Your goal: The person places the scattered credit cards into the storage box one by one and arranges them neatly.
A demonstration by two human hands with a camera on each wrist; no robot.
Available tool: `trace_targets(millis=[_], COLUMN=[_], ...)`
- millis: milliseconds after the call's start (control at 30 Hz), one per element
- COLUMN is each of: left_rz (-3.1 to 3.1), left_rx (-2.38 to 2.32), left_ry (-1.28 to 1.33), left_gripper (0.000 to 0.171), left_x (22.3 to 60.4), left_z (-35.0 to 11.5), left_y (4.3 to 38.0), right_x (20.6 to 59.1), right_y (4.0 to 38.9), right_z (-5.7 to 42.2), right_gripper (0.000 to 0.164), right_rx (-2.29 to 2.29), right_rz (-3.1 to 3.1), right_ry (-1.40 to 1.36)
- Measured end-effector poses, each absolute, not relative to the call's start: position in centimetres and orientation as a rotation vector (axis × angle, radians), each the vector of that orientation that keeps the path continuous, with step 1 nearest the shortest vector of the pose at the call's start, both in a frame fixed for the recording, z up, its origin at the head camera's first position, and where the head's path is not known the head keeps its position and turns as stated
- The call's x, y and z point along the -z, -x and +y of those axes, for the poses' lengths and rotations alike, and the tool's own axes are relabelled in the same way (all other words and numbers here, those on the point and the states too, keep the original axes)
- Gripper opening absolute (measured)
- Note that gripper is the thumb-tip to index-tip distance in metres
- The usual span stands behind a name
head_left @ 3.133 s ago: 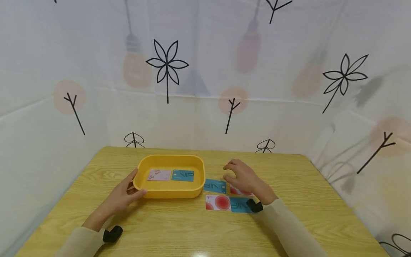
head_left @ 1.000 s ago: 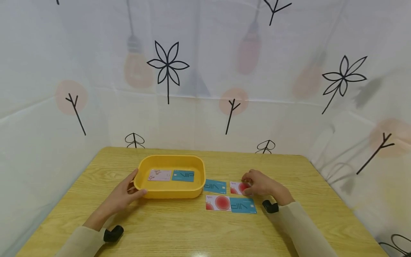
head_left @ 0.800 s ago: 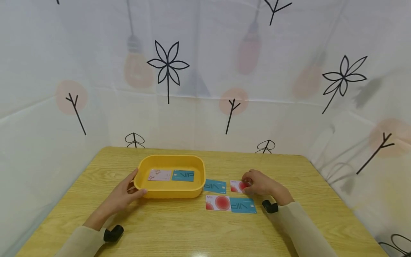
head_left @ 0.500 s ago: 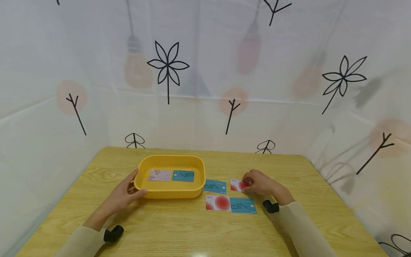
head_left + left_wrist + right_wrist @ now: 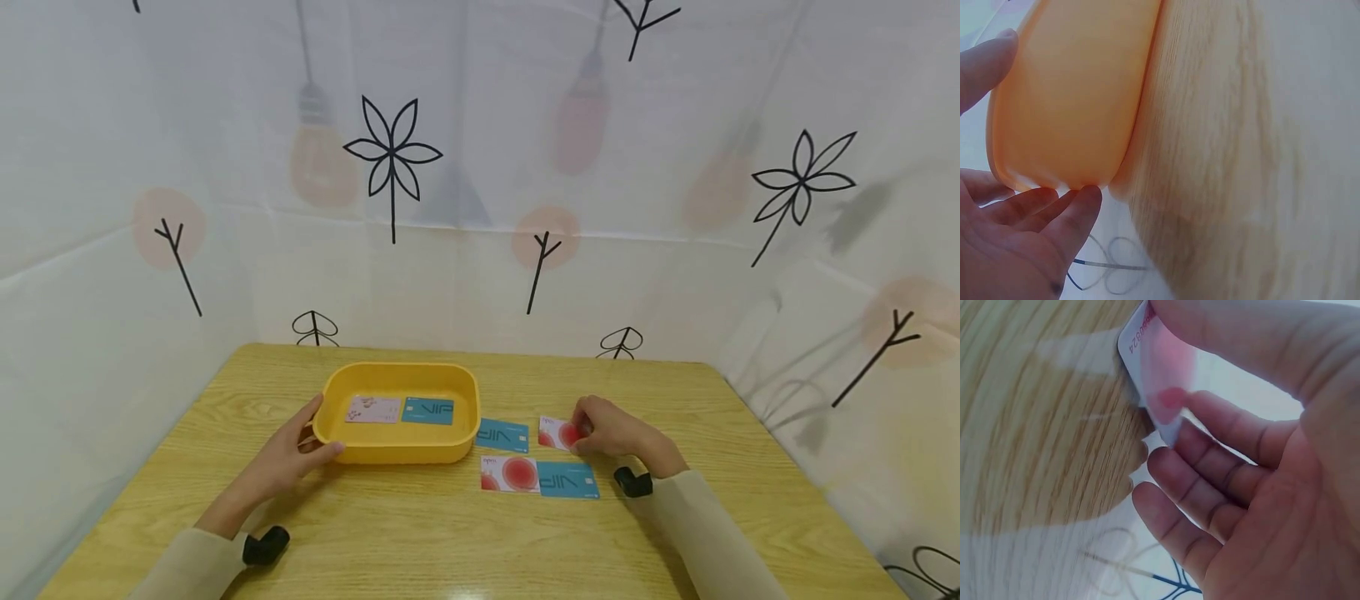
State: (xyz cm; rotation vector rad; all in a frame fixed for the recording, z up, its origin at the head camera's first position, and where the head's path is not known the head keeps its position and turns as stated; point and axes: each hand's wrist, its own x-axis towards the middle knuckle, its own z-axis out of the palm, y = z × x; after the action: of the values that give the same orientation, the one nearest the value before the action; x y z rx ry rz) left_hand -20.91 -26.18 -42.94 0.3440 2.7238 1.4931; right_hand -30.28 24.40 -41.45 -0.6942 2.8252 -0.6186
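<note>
My left hand point(image 5: 281, 458) holds the left end of a yellow plastic tray point(image 5: 390, 454), thumb at the front rim and fingers curled behind its end wall. Inside the tray lie a pale pink flowered card point(image 5: 372, 409) and a blue VIP card point(image 5: 427, 410). To the right, my right hand point(image 5: 618, 433) pinches a white card with red circles point(image 5: 553, 433) by its right part, between thumb and fingers. In the right wrist view this card point(image 5: 1163, 381) is tilted, and its far end hides behind the thumb.
Three more cards lie flat right of the tray: a blue VIP card point(image 5: 504, 435) at its corner, and a red-circled card point(image 5: 510, 473) side by side with another blue VIP card point(image 5: 568, 480) in front. A patterned white cloth point(image 5: 480, 283) hangs behind the wooden table point(image 5: 420, 533).
My right hand has come right and down from above the cards and taken hold of the rear red-circled card, whose left end has since tilted slightly up. My left hand stays on the tray.
</note>
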Motion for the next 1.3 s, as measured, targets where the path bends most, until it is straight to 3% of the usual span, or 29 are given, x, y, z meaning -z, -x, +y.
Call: trace_targets(millis=[400,700,1300], left_rz=[2.732,2.736,2.751], left_rx=[-1.486,-1.486,-1.466], left_ry=[-0.342,-0.348,-0.356], left_gripper=[0.096,0.096,0.096], left_x=[43.04,42.93,43.07], left_z=[-26.16,-26.09,-26.21], left_y=[20.86,20.79,20.94], right_x=[41.71,41.64,41.6], right_y=[30.39,30.5,30.75], right_z=[24.23,24.29,24.31], right_gripper=[0.038,0.021,0.014], right_rx=[0.652,0.703,0.764], right_rz=[2.826,2.889,2.946], right_ry=[0.65,0.659,0.763])
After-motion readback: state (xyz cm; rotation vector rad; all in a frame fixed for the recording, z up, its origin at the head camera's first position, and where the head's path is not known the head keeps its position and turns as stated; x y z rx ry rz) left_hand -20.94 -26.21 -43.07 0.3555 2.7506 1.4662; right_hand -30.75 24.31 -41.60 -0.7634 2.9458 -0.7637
